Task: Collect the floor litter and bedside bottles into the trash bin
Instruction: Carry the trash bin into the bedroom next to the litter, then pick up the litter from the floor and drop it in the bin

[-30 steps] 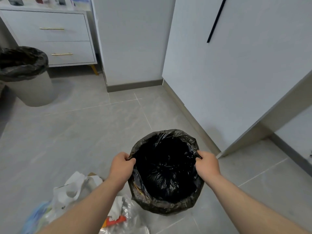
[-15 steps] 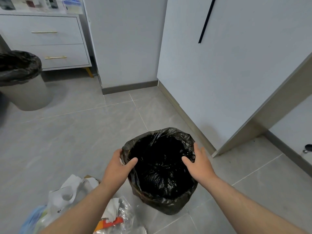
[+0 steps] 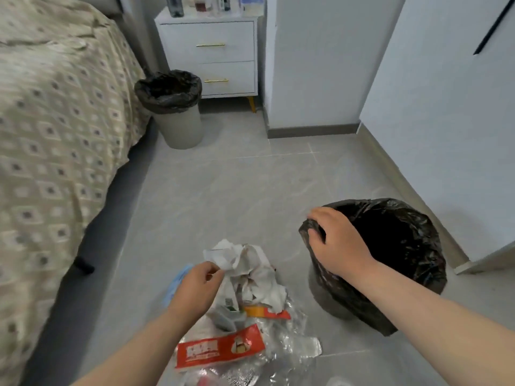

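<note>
**First handful of litter, with the bin held ready**

I was at the beginning of the floor part of the job. My right hand (image 3: pixel 338 246) gripped the rim of the black bag (image 3: pixel 426 246) that lined the trash bin (image 3: pixel 327 302), with the fingers curled over the edge on the side nearest to the litter. The bin stood upright on the floor (image 3: pixel 237 190), near the wall on my right. Its inside was dark, so I could not tell if anything lay in it.

My left hand (image 3: pixel 199 288) was down on the litter pile, which lay on the floor just beside the bin, between it and the bed (image 3: pixel 55 121). My thumb and fingers were closed on the edge of the crumpled white paper (image 3: pixel 250 268) at the top of the pile. It looked like a pinch, and the paper was not lifted yet. Nearer to me lay a red wrapper (image 3: pixel 220 348) and some clear plastic (image 3: pixel 295 344).

In my judgement the next move called for lifting the paper across the short gap and dropping it into the mouth of the bin, while the right hand held the bag open so that it did not fold inward. The paper was light and loose, and pieces tangled with it could come along or fall. The clear plastic would probably need a fuller grasp.

The bottles (image 3: pixel 176 5) stood on the nightstand (image 3: pixel 211 32) at the far end of the floor, behind a second bin (image 3: pixel 181 129). They were well apart from me, so most of the task was not done.
</note>
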Demonstrator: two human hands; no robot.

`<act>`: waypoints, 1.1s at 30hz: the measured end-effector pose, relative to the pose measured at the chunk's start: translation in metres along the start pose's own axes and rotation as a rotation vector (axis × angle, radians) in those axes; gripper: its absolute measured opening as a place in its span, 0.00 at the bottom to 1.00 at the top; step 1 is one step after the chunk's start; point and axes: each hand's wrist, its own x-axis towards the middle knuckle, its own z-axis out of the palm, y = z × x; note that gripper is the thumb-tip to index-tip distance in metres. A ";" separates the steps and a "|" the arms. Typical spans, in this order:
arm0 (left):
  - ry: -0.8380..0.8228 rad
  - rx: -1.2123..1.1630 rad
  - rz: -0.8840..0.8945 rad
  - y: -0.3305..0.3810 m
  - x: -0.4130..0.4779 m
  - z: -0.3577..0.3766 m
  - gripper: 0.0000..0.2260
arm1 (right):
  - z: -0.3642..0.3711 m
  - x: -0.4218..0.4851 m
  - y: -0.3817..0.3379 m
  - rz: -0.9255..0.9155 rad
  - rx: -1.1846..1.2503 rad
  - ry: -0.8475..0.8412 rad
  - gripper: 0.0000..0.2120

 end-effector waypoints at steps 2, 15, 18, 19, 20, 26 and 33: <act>-0.021 0.043 -0.080 -0.042 0.000 -0.006 0.06 | 0.027 0.008 -0.024 -0.102 -0.008 -0.061 0.16; -0.217 0.266 0.116 -0.115 0.000 0.030 0.31 | 0.143 0.010 -0.023 0.101 -0.019 -0.375 0.17; -0.236 0.252 0.078 -0.115 0.010 0.033 0.20 | 0.149 0.016 -0.015 0.264 0.051 -0.254 0.19; -0.244 0.248 0.064 -0.116 0.013 0.033 0.16 | 0.152 0.018 -0.011 0.330 0.076 -0.221 0.20; -0.254 0.231 0.061 -0.117 0.017 0.034 0.11 | 0.155 0.019 -0.008 0.393 0.095 -0.211 0.21; -0.266 0.021 -0.019 -0.117 0.023 0.030 0.03 | 0.172 0.022 0.012 0.646 0.160 -0.294 0.21; -0.080 -0.300 -0.183 -0.105 0.022 0.019 0.13 | 0.191 0.013 0.019 0.674 0.133 -0.594 0.18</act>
